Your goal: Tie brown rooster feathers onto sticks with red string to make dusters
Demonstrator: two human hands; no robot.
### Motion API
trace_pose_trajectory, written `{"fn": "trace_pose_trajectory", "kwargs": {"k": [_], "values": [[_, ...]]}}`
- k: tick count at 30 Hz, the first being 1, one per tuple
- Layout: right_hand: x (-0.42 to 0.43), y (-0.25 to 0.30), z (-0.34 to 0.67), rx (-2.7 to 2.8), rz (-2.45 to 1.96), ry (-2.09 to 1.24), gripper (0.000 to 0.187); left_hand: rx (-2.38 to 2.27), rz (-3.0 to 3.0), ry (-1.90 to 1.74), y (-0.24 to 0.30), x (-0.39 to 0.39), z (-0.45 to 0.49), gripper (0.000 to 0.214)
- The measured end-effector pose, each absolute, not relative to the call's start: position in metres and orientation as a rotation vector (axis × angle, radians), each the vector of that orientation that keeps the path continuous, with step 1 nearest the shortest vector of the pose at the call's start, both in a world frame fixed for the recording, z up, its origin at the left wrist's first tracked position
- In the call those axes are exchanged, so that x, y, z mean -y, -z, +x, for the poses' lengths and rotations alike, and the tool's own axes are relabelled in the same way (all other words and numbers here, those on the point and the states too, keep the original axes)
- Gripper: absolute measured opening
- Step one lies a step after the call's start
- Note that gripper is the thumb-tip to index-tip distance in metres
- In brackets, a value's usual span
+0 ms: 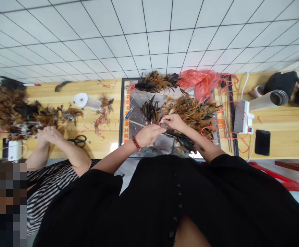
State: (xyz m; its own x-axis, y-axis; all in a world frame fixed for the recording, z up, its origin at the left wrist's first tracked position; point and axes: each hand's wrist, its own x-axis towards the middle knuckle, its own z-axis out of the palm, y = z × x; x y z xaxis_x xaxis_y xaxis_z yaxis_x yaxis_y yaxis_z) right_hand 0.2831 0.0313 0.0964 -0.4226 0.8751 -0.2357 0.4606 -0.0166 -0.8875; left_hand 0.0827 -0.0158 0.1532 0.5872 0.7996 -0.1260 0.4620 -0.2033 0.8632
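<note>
My left hand (150, 134), with a beaded bracelet on its wrist, is closed around a thin stick (136, 123) whose pale end sticks out to the left. Dark feathers (181, 139) lie just right of its fingertips; whether they are fixed to the stick I cannot tell. My right hand (173, 120) pinches close by, at some red string (158, 122); what lies between its fingertips is too small to make out. A large pile of brown feathers (192, 108) spreads behind and beside it. Black feathers (150, 108) stand out just beyond both hands.
Behind are a feather bundle (157, 81) and a red plastic bag (200, 82). A blue cutter (129, 113) lies left. At right are a power strip (241, 116) and phone (262, 142). A co-worker's hands (49, 134) touch feathers at left, near scissors (78, 140) and a white roll (86, 101).
</note>
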Motion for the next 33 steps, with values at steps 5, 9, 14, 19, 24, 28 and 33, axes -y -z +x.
{"fn": "trace_pose_trajectory", "kwargs": {"k": [5, 9, 14, 19, 24, 28, 33], "values": [[0.002, -0.071, 0.293, 1.567, -1.564, -1.58, 0.024, -1.139, 0.788, -0.812, -0.142, 0.022, 0.098, 0.02], [0.022, -0.069, 0.304, 1.414, -1.501, -1.573, 0.033, -0.95, 0.287, -0.826, -0.136, 0.017, 0.099, 0.02], [0.025, -0.084, 0.313, 1.631, -1.644, -1.338, 0.031, -0.936, -0.013, -0.804, -0.132, 0.01, 0.095, 0.012], [0.029, -0.111, 0.305, 1.992, -1.663, -0.908, 0.042, -0.91, -0.06, -0.831, -0.134, 0.01, 0.1, 0.018], [0.037, -0.127, 0.279, 1.963, -1.565, -0.661, 0.038, -0.94, -0.028, -0.882, -0.136, 0.011, 0.108, 0.02], [0.033, -0.108, 0.261, 1.76, -1.447, -1.126, 0.033, -0.929, -0.009, -0.946, -0.137, 0.012, 0.113, 0.02], [0.028, -0.082, 0.265, 1.338, -1.417, -1.425, 0.031, -0.845, -0.05, -0.97, -0.144, 0.012, 0.116, 0.02]]}}
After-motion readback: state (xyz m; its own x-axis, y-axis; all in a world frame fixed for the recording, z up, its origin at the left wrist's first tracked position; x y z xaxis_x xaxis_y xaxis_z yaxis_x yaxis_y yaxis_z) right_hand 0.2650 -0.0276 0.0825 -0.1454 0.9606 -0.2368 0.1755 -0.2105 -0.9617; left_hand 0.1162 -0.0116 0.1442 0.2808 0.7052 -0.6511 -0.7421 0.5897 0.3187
